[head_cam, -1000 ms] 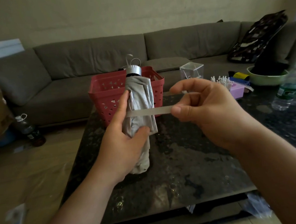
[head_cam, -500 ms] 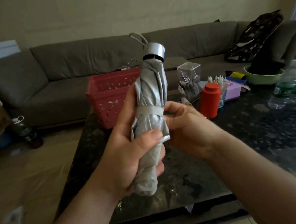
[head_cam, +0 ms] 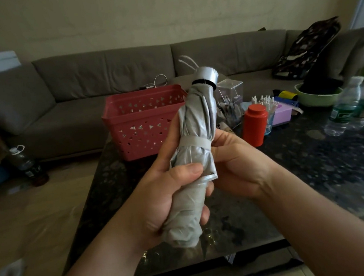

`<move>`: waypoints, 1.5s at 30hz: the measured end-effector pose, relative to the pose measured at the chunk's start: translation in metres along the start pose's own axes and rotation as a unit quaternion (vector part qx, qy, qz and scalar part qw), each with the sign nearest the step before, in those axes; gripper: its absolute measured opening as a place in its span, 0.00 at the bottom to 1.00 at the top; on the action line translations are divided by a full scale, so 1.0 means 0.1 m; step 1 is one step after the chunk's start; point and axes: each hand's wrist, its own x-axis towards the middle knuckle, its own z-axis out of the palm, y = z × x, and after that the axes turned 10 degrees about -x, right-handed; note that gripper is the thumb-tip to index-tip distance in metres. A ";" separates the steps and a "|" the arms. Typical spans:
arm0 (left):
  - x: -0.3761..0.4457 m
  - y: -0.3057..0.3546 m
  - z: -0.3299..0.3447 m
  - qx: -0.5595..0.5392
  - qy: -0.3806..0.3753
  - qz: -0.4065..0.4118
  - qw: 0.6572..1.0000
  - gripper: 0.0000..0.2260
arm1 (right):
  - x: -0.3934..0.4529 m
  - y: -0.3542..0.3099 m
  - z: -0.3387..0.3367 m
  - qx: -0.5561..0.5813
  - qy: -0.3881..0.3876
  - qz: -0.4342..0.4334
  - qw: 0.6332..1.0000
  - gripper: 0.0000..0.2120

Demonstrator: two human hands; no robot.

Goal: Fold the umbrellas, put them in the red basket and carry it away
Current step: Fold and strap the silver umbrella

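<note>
The folded silver fabric umbrella stands nearly upright, handle cap up, gripped by the left hand — the right hand holds its strapped side. The perforated red plastic basket sits just beyond, leftward — nearer the left hand.

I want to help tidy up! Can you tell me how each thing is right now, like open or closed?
umbrella: folded, strap wrapped round it, held upright
left hand: grips the umbrella's lower half
right hand: holds the umbrella by the strap
red basket: upright on the table, inside hidden
red bottle: capped, standing
water bottles: capped, standing
</note>
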 end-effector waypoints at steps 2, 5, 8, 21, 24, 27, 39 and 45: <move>0.01 0.04 -0.01 0.032 0.029 0.000 0.999 0.36 | 0.00 0.00 -0.01 -0.021 -0.006 -0.003 1.000 0.13; 0.02 0.08 -0.08 0.064 0.050 0.000 0.997 0.34 | 0.01 0.00 0.01 -0.041 0.037 0.006 0.998 0.13; 0.05 0.07 -0.17 0.113 0.083 0.019 0.990 0.31 | 0.03 -0.01 0.02 -0.049 0.087 0.010 0.995 0.14; 0.10 -0.07 -0.09 0.187 0.189 0.094 0.959 0.24 | 0.07 0.02 0.16 -0.135 0.219 -0.011 0.966 0.12; 0.11 -0.02 -0.16 0.215 0.198 0.120 0.949 0.28 | 0.07 -0.01 0.13 -0.125 0.226 -0.014 0.966 0.14; 0.13 0.02 -0.24 0.252 0.223 0.150 0.930 0.32 | 0.04 -0.03 0.13 -0.138 0.221 -0.035 0.965 0.15; 0.09 -0.11 -0.53 0.569 0.250 0.143 0.770 0.44 | 0.02 -0.11 0.20 -0.554 0.240 -0.245 0.759 0.17; 0.05 -0.16 -0.55 0.607 0.229 0.179 0.740 0.45 | 0.08 -0.10 0.16 -0.580 0.234 -0.288 0.726 0.12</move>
